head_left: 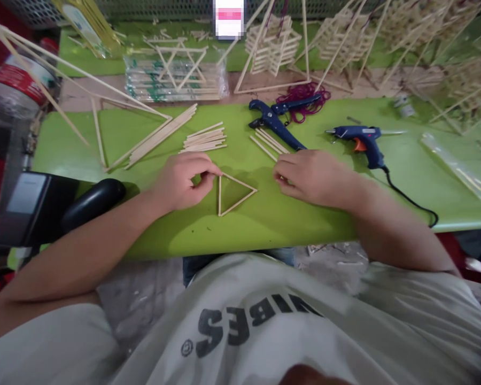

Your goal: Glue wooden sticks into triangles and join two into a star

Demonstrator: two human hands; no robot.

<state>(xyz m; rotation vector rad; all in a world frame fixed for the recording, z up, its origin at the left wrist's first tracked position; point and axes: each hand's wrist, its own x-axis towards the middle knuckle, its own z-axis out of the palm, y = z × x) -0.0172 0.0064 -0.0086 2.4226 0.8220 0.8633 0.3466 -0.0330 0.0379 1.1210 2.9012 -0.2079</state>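
A small triangle of thin wooden sticks (pixel 238 203) lies on the green tabletop in front of me. My left hand (pixel 188 179) pinches its upper left corner between thumb and forefinger. To the right of the triangle and apart from it, my right hand (pixel 307 174) rests with curled fingers; whatever they hold, if anything, is hidden. Just beyond that hand lie a few short sticks (pixel 270 143) and dark blue cutters (pixel 278 125). A pile of short sticks (pixel 204 138) sits beyond my left hand, beside a bundle of longer sticks (pixel 162 136).
A blue glue gun (pixel 364 140) lies at the right, its cord running to the table edge. Purple string (pixel 304 101) and stick-built frames (pixel 274 48) stand farther back. Bagged sticks (pixel 176 80) lie behind; a large stick triangle (pixel 94 101) and black tape dispenser-like object (pixel 36 206) are left.
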